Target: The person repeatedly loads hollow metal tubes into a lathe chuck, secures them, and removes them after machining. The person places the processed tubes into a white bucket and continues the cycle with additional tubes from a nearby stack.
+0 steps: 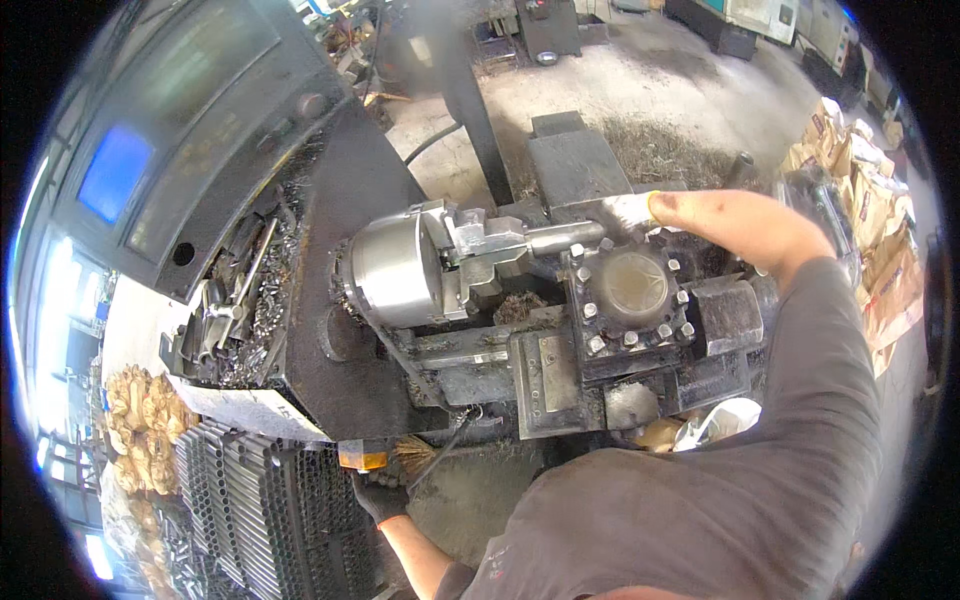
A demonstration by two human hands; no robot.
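Note:
A lathe's bright steel chuck (398, 270) grips a metal bar (565, 238) in its stepped jaws. My right hand (628, 213), in a pale soiled glove, reaches over the far side of the square tool post (632, 290), close to the bar's free end. Its fingers are partly hidden and smeared, so their grip is unclear. Low on the left, my left hand (380, 497) wears a dark glove and is just under an orange-and-white box (362, 456) on the lathe's front. What those fingers touch cannot be made out.
Metal chips and wrenches (228, 310) lie in the tray on the headstock. A stack of dark tubes (265, 505) stands by my left arm, and a straw brush (412, 455) beside my left hand. Brown paper sacks (860, 200) are piled at the right. Shavings (680, 150) cover the floor behind.

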